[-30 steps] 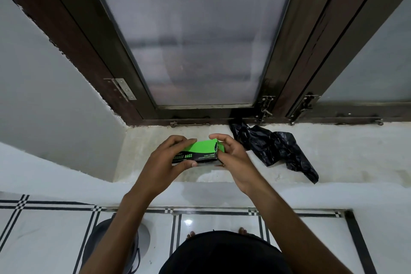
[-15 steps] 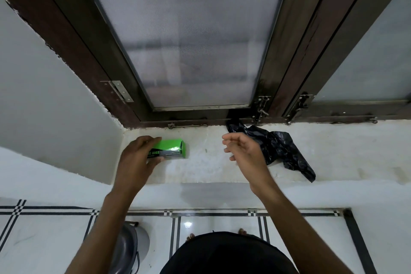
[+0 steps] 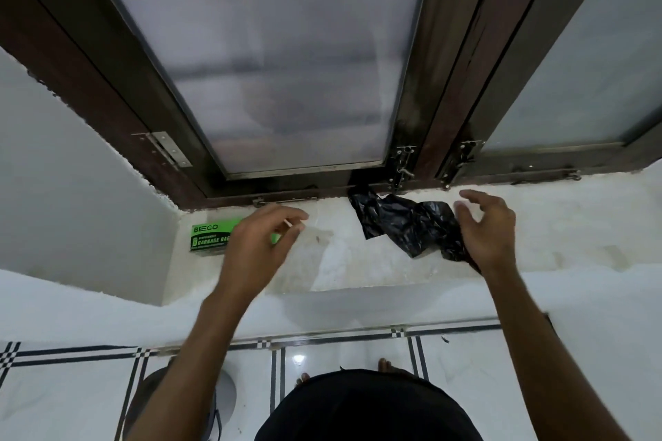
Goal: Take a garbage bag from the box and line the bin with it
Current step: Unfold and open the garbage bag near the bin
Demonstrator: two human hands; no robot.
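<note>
While lying loose on the sill: largest things first.
Window sill (image 3: pixel 358 261): serves as the worktop, under the frosted window, keeping bag and box within reach.
Bin (image 3: pixel 229 390): on the floor at near left, mostly hidden behind the left forearm; lined or not, cannot tell.
Garbage bag (image 3: pixel 404 225): black, crumpled, on the sill at far centre-right; near-right end tucked under the right palm, so contact there cannot be judged.
Right hand (image 3: pixel 487 229): fingers spread, over the bag's right end, apparently poised to gather it.
Left hand (image 3: pixel 258 243): released, fingers loose, hovering in front of the box.
Box (image 3: pixel 209 237): green, at far left corner of the sill, right part covered by the left hand.
</note>
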